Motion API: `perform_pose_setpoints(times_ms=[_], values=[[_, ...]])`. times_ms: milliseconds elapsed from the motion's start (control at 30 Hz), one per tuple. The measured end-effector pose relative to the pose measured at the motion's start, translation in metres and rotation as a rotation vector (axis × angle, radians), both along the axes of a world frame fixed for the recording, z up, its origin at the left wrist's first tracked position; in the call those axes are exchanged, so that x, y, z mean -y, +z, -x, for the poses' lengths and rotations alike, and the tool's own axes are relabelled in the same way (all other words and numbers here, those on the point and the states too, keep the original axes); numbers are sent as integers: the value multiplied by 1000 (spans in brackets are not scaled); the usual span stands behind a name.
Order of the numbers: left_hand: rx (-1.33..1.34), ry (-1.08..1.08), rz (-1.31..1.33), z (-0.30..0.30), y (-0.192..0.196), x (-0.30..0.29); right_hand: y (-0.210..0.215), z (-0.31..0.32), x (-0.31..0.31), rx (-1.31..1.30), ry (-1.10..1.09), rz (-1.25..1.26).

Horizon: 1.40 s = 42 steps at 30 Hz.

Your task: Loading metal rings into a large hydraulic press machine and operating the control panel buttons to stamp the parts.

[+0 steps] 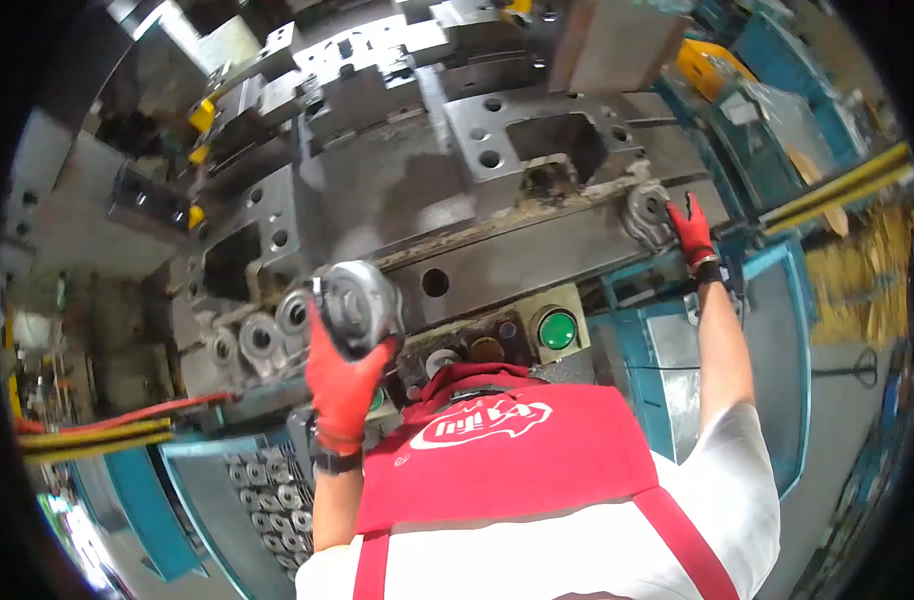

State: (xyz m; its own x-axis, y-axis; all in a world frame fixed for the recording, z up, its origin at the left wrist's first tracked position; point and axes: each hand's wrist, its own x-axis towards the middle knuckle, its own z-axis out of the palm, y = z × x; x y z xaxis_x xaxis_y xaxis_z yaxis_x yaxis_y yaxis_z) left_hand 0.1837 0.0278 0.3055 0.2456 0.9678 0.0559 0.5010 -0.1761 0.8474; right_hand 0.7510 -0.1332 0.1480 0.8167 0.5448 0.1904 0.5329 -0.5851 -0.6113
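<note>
My left hand (343, 392), in a red glove, is closed around a round grey metal casting (359, 305) and holds it up over the front of the machine bed. The casting has a raised ring on its face. Far to the right, my right hand (691, 232), also red-gloved, is beside a similar metal casting (649, 214) at the bed's front edge. Its thumb and a finger stand apart, with the thumb side close against that casting. Several more castings (262, 336) sit in a row on the bed, just left of my left hand.
The steel machine bed (407, 190) has raised die blocks and holes. A green push button (557, 329) sits on a control box at its front. Below left, a blue-framed bin holds several castings (277, 495). Yellow bars (837, 188) and blue bins flank the right side.
</note>
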Motion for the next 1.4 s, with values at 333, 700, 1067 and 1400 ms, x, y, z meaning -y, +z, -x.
perform_pose_setpoints(times_ms=[333,700,1067,1400], values=[[-402,167,77,24,-64,-5,-24,-13,-5,-430,163,-30],[-639,183,131,-9,-94,-35,6,150,-53,-248,118,166],[-497,29,96,13,-90,-20,52,234,-91,336,334,763],[-114,-50,-47,39,-94,6,20,260,-97,650,471,582]])
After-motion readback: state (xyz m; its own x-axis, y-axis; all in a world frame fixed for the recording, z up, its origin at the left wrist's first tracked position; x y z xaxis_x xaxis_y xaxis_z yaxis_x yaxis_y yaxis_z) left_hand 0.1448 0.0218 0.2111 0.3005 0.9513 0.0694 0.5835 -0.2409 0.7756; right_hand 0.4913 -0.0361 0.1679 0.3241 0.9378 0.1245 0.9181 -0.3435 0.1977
